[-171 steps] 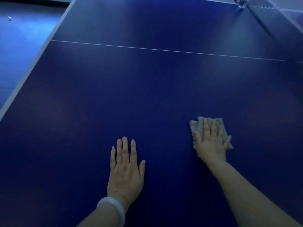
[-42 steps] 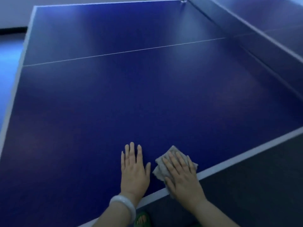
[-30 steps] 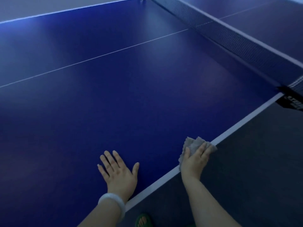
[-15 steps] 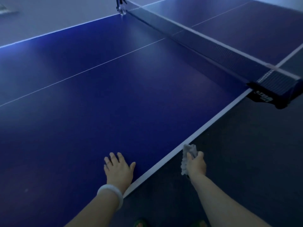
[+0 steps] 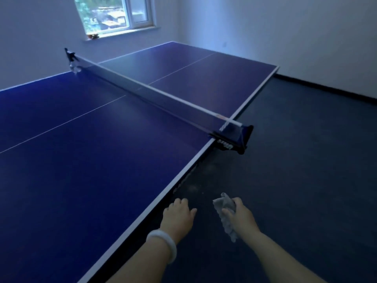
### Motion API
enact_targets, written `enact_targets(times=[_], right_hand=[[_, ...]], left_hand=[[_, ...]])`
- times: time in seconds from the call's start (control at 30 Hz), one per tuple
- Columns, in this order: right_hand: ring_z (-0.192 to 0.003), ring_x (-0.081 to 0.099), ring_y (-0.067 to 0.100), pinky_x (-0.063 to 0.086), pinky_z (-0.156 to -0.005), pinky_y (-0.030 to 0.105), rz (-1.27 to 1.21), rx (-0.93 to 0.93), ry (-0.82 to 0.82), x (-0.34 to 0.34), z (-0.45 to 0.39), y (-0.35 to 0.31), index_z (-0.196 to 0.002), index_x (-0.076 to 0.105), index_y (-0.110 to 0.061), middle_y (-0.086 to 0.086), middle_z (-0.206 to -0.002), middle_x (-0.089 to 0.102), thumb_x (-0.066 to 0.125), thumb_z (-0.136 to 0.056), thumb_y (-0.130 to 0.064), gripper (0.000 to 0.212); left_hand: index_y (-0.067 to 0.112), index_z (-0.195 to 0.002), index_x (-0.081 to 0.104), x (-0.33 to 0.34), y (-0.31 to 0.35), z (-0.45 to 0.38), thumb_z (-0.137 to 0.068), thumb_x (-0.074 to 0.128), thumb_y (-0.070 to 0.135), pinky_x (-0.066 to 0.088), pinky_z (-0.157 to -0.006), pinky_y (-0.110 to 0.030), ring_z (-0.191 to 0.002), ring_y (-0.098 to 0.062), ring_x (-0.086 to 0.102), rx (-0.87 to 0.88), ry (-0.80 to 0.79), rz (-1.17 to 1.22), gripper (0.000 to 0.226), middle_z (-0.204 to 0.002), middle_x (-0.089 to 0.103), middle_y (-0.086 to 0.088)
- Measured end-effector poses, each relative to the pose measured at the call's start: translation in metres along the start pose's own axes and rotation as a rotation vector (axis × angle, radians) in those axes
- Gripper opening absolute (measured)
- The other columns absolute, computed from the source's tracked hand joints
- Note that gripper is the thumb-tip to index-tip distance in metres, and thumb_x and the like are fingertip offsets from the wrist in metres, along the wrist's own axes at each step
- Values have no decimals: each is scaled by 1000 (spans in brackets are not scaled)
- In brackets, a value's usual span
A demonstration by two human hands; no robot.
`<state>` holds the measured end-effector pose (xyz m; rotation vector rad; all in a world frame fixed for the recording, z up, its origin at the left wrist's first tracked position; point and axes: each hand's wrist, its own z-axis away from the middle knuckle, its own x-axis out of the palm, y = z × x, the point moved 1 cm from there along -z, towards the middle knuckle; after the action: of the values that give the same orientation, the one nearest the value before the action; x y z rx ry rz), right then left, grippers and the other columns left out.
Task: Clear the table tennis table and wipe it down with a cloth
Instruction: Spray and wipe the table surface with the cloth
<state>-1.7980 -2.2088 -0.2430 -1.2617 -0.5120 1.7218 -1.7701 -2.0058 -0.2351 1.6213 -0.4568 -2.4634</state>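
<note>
One cloth (image 5: 226, 216) is all the task has in play now, and it is off the table (image 5: 85, 180): bunched in the right hand (image 5: 241, 218), whose fingers and thumb are curled round it, it hangs over the dark floor (image 5: 295, 190) just beyond the white side line. Half a second ago that hand had only just cleared the edge with the cloth; a second and a half ago it lay flat on the cloth on the near half. The left hand (image 5: 179, 216), which lay flat on the blue top until then, has also come away; it now holds nothing, fingers loosely bent, over the rim. The view has swung up along the net (image 5: 159, 94) toward the far half. I judge the near half done and the far half next, so the cloth must go past the net clamp (image 5: 232, 140). No containers show; nothing lies on either half. A small object sits on the window sill (image 5: 92, 36), too small to name.
</note>
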Motion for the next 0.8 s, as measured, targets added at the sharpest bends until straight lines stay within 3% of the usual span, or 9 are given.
enact_targets(times=[0.13,0.37,0.5,0.8], right_hand=[[-90,62,10,55,-77,34,27,-9,77,-77,-12,21,-102,47,-29,-7,-101,62,55,-97,-31,9],[-78,65,5,50,-59,23,-7,18,213,-176,-45,47,-97,47,-36,-10,-94,64,56,-94,-32,11],[-87,63,8,51,-67,27,8,24,260,-229,-89,52,-104,48,-31,-8,-101,62,55,-95,-34,12],[-87,63,5,51,-68,27,58,63,313,-352,-205,54,-97,49,-36,-11,-99,63,57,-94,-31,11]], left_hand=[[18,-133,40,4,81,-33,-101,35,48,40,-99,-38,-119,-21,48,111,-1,-32,45,-131,47,-3],[19,-141,35,4,195,-91,-101,35,47,37,-102,-39,-124,-24,45,304,-18,-72,49,-137,44,-4],[20,-143,34,7,256,-141,-101,36,47,36,-102,-40,-125,-25,44,388,-42,-76,50,-138,43,-4],[21,-142,35,-22,361,-286,-101,36,47,36,-100,-38,-122,-24,45,419,-17,-58,49,-136,43,-4]])
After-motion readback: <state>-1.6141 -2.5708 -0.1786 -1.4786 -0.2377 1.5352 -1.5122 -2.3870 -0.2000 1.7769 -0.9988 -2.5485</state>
